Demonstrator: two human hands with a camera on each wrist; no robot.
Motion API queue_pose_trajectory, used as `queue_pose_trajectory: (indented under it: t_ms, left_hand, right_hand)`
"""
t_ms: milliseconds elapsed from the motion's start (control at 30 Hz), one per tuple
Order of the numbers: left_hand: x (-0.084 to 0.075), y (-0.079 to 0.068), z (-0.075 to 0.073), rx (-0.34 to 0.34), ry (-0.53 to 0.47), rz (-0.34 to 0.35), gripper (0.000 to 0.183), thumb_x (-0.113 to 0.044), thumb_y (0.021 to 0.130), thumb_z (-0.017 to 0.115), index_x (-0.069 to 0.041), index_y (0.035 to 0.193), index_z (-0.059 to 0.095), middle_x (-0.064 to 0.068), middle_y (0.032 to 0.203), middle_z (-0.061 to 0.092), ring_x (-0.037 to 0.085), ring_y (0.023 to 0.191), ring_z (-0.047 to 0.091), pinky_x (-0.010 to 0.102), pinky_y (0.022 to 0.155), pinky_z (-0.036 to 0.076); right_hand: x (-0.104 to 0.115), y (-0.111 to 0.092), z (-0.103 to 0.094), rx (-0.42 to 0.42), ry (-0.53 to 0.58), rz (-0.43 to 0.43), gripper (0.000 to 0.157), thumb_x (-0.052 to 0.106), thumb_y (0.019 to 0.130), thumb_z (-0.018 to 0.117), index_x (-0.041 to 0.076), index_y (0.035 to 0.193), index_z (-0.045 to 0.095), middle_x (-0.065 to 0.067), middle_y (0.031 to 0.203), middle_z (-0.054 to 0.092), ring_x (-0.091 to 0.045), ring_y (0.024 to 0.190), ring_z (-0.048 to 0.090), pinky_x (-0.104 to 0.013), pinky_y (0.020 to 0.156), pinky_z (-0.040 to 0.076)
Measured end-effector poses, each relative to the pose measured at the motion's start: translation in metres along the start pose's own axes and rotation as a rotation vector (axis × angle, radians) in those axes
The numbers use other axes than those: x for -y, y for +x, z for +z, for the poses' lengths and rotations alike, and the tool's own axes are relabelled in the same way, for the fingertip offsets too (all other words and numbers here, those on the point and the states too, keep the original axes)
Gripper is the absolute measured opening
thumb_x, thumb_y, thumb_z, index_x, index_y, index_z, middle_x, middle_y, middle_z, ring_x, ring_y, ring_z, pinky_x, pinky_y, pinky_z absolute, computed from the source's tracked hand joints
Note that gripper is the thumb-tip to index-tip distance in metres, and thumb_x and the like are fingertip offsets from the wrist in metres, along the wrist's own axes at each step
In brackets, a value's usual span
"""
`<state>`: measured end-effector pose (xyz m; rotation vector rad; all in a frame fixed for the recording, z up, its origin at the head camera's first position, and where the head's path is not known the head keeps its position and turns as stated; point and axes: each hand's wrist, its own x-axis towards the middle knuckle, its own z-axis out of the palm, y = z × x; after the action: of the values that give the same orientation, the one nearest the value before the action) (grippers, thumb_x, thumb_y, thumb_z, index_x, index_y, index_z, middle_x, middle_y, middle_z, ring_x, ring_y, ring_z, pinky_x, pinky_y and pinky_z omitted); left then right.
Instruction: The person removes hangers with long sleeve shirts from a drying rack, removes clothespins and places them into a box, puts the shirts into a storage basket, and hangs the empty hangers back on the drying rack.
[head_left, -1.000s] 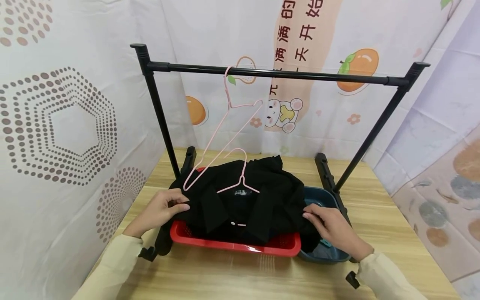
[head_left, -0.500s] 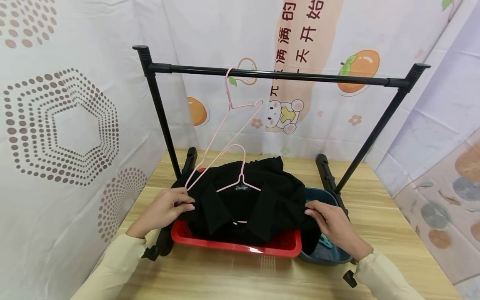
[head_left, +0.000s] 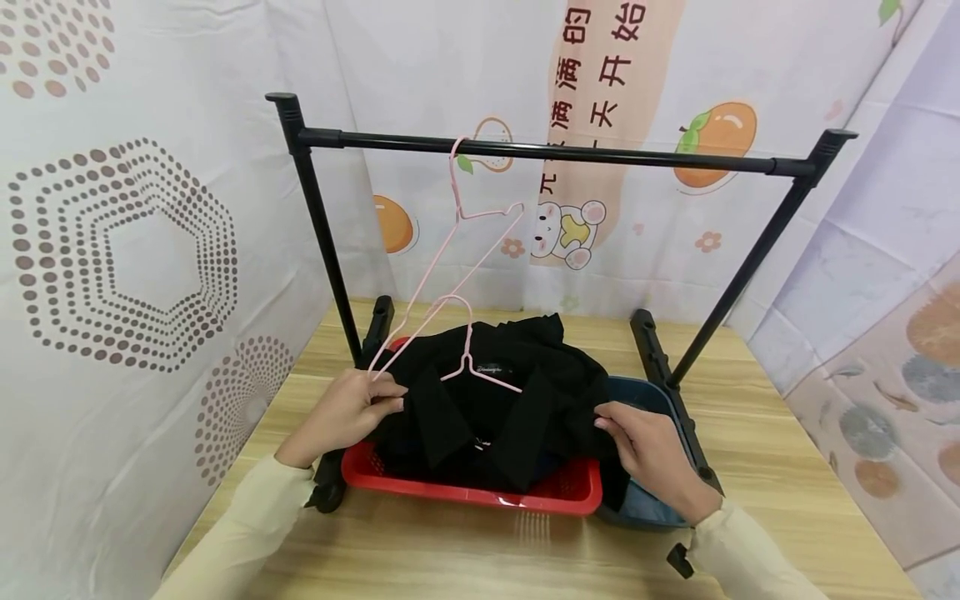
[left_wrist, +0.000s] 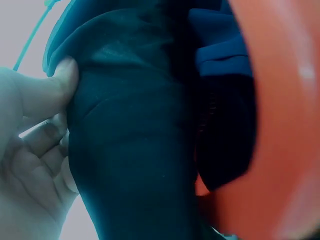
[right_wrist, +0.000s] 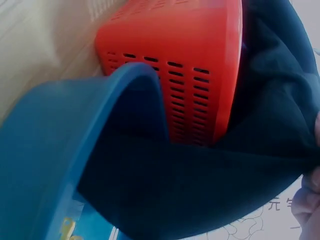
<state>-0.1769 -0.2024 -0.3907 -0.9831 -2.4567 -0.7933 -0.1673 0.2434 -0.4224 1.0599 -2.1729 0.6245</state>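
A black collared shirt [head_left: 570,375] lies over the red basket [head_left: 472,493], with a pink hanger [head_left: 468,342] inside its neck and the hook standing up above the collar. My left hand [head_left: 348,417] pinches the shirt near its left shoulder; the left wrist view shows the thumb [left_wrist: 65,77] pressed on the dark cloth. On the other side my right hand [head_left: 648,446] pinches the shirt's right shoulder area. From there a dark sleeve [right_wrist: 200,185] droops over the blue basin [right_wrist: 60,145]. The hanger's arms are partly hidden under the cloth.
A black clothes rack [head_left: 555,152] spans the wooden table [head_left: 420,550]. A second pink hanger [head_left: 431,275] hangs tilted from its bar, its lower end close to my left hand. The blue basin [head_left: 652,508] stands right of the basket. Blue cloth [left_wrist: 222,50] lies in the basket.
My left hand has shifted right and slightly up with the cloth, and my right hand has moved slightly left. The hanger in the collar has shifted left and tilted.
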Motion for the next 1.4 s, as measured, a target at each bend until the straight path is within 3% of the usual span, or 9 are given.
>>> queue_pose_trajectory:
  t_ms: [200, 467, 800, 1067, 1167, 1233, 1400]
  left_hand:
    - [-0.004, 0.009, 0.001, -0.041, 0.006, 0.016, 0.015, 0.001, 0.079, 0.085, -0.004, 0.093, 0.083, 0.005, 0.089, 0.078, 0.018, 0.08, 0.073, 0.035, 0.068, 0.057]
    - [-0.01, 0.017, 0.003, -0.073, -0.006, 0.049, 0.016, 0.001, 0.078, 0.086, -0.006, 0.092, 0.084, 0.0, 0.078, 0.072, 0.01, 0.068, 0.066, 0.027, 0.059, 0.051]
    - [-0.017, 0.026, 0.003, -0.09, -0.095, 0.027, 0.019, 0.007, 0.078, 0.083, -0.007, 0.09, 0.083, -0.003, 0.077, 0.071, 0.005, 0.064, 0.058, 0.026, 0.057, 0.048]
    - [-0.023, 0.03, 0.006, -0.118, -0.161, -0.016, 0.02, 0.01, 0.077, 0.083, -0.006, 0.09, 0.083, 0.002, 0.083, 0.076, 0.007, 0.068, 0.063, 0.026, 0.056, 0.05]
    - [-0.026, 0.033, 0.007, -0.124, -0.194, 0.01, 0.022, 0.012, 0.078, 0.081, -0.007, 0.089, 0.084, -0.002, 0.082, 0.075, 0.007, 0.068, 0.061, 0.025, 0.061, 0.049]
    - [-0.028, 0.035, 0.008, -0.131, -0.201, 0.039, 0.024, 0.012, 0.078, 0.08, -0.008, 0.089, 0.084, -0.005, 0.082, 0.074, 0.006, 0.069, 0.061, 0.027, 0.077, 0.05]
    - [-0.028, 0.037, 0.008, -0.168, -0.191, 0.08, 0.028, 0.015, 0.076, 0.08, -0.009, 0.09, 0.084, -0.007, 0.082, 0.073, 0.006, 0.069, 0.06, 0.021, 0.08, 0.047]
  right_hand:
    - [0.004, 0.007, 0.005, -0.028, -0.031, 0.007, 0.04, 0.035, 0.111, 0.044, 0.005, 0.103, 0.068, 0.0, 0.089, 0.07, -0.01, 0.065, 0.058, -0.028, 0.063, 0.051]
    - [0.009, 0.014, 0.01, 0.003, -0.032, 0.02, 0.039, 0.036, 0.111, 0.043, 0.006, 0.104, 0.068, 0.001, 0.084, 0.07, -0.01, 0.063, 0.057, -0.029, 0.061, 0.053]
    - [0.011, 0.015, 0.016, -0.01, -0.029, -0.003, 0.036, 0.034, 0.111, 0.045, 0.007, 0.104, 0.068, 0.001, 0.083, 0.069, -0.01, 0.061, 0.054, -0.027, 0.058, 0.049]
    - [0.013, 0.015, 0.02, -0.026, -0.038, -0.028, 0.034, 0.033, 0.111, 0.046, 0.008, 0.103, 0.068, 0.002, 0.081, 0.068, -0.01, 0.059, 0.052, -0.025, 0.054, 0.046]
    - [0.013, 0.014, 0.022, -0.031, -0.046, -0.027, 0.034, 0.033, 0.111, 0.046, 0.009, 0.103, 0.069, 0.002, 0.079, 0.067, -0.01, 0.058, 0.052, -0.024, 0.053, 0.044]
    - [0.014, 0.013, 0.022, -0.034, -0.043, -0.021, 0.034, 0.032, 0.111, 0.046, 0.009, 0.102, 0.069, 0.002, 0.079, 0.067, -0.01, 0.058, 0.052, -0.025, 0.052, 0.044]
    - [0.016, 0.012, 0.024, -0.042, -0.028, -0.015, 0.035, 0.031, 0.111, 0.046, 0.007, 0.102, 0.069, 0.001, 0.079, 0.068, -0.01, 0.059, 0.053, -0.024, 0.053, 0.045]
